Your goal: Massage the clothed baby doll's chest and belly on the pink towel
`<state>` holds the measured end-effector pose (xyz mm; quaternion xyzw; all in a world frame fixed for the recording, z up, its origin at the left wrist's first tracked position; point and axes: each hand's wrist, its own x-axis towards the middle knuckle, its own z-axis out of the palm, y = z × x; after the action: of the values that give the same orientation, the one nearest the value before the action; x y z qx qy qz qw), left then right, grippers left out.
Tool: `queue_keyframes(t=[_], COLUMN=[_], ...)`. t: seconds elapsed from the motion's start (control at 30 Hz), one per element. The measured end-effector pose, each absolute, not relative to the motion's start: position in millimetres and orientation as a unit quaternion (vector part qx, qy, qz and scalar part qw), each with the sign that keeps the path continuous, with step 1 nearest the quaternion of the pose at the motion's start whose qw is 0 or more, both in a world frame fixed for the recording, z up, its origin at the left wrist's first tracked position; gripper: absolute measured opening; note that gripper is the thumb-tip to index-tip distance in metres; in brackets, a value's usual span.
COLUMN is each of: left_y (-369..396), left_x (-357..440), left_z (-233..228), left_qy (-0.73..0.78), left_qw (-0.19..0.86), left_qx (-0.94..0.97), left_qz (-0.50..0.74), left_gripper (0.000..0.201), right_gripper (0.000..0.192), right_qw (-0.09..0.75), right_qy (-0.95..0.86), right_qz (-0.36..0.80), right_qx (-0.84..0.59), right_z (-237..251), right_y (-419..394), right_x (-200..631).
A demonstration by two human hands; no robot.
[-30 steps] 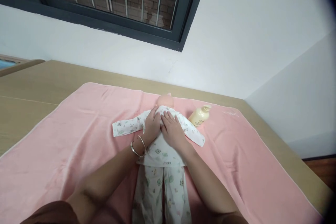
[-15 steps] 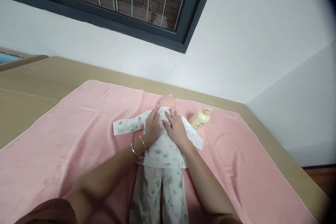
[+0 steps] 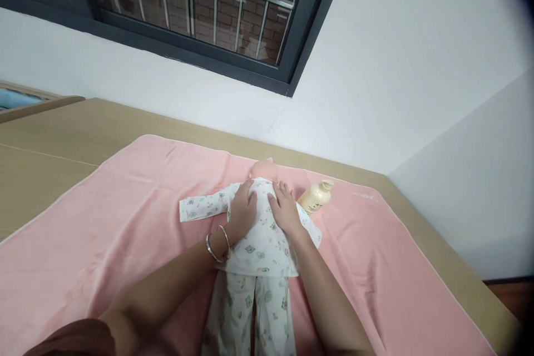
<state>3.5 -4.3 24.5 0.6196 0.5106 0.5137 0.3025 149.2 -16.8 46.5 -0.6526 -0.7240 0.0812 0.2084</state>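
A baby doll (image 3: 263, 169) lies stretched out on a pink blanket (image 3: 137, 189), its head toward the wall. It wears a white printed long-sleeved top (image 3: 261, 250) and matching trousers (image 3: 271, 311). My left hand (image 3: 242, 210) rests flat on the left side of the top near the shoulder, fingers extended, with two bracelets on the wrist. On the right side of the top lies my right hand (image 3: 287, 210), its fingers spread. Both palms are hidden against the cloth. A pale yellow bottle (image 3: 316, 197) lies tilted beside the doll's right-hand sleeve.
The blanket covers a wooden surface (image 3: 120, 117) that meets a white wall (image 3: 233, 105). A dark-framed window (image 3: 267, 75) with metal bars is set above it. Something blue (image 3: 16, 99) sits behind a wooden edge at the far left.
My right hand has slid right, from the middle of the chest to the doll's side, widening the gap between the hands. My left hand stays nearly in place. The view has tilted up slightly.
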Motion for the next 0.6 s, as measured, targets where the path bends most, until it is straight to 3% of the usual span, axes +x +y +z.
queue_keyframes(t=[0.13,0.37,0.6], left_y=[-7,17,-14], left_x=[5,-5,7], left_z=[21,16,25], left_qy=[0.498,0.547,0.538], left_qw=[0.191,0.090,-0.028], left_qx=[0.716,0.766,0.793], left_qz=[0.450,0.325,0.284], left_gripper=[0.048,0.048,0.045], right_gripper=[0.054,0.049,0.054], right_qw=[0.189,0.119,0.187], right_qy=[-0.691,-0.716,-0.696], right_qz=[0.036,-0.030,0.088], right_qx=[-0.697,-0.687,-0.688], right_z=[43,57,48], right_y=[-17,-60,-19], right_x=[147,100,143])
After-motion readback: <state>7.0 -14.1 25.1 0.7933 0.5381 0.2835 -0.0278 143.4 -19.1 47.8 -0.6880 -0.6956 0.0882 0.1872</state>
